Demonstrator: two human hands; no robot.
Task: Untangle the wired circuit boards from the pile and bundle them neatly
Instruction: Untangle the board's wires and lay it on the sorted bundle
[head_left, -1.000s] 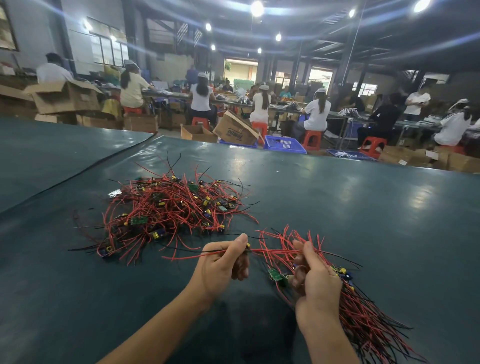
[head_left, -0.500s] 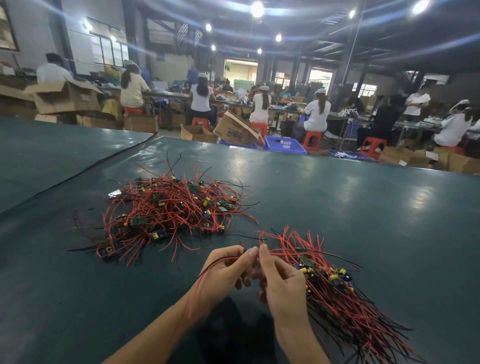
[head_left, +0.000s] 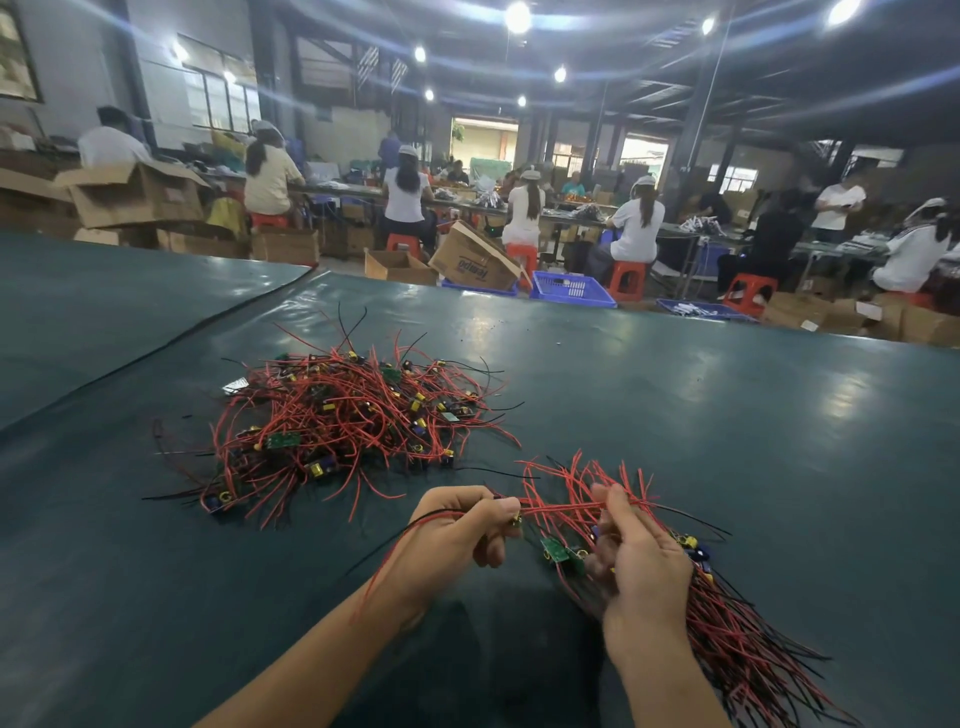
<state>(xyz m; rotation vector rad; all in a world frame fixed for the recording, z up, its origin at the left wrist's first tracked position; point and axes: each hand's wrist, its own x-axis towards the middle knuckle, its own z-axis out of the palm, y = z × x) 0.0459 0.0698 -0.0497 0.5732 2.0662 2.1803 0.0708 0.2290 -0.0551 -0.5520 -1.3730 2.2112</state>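
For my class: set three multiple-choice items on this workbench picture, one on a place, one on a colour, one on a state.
1. Where does the tangled pile lie? A on the floor; B on the table, left of the bundle; C on a stool.
2. What colour are most of its wires? A red; B white; C blue.
3. What is the left hand doing? A lying flat; B waving; C pinching a wired board.
Key: B, it rests on the green surface; A, red strands dominate; C, its fingers curl round the wires, stretched toward the right hand gripping the bundle.
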